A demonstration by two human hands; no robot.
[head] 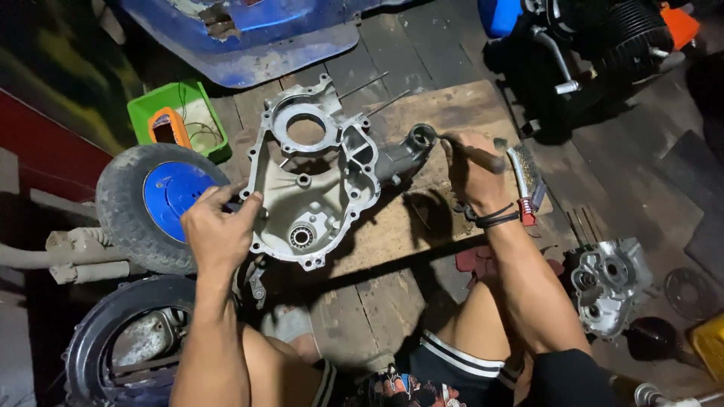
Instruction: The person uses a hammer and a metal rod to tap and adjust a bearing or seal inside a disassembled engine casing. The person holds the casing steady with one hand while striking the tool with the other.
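Observation:
A grey cast-metal engine case half lies on a wooden board, open side up, with a bearing near its lower edge and thin studs sticking out toward the top right. My left hand grips the case's left rim. My right hand is closed around a dark-handled tool whose tip touches the case's round tubular end. A black band circles the right wrist.
A wire brush with a red handle end lies right of my right hand. A second case half sits at lower right. Small wheel with blue rim, a tyre, green tub, blue body panel, engine.

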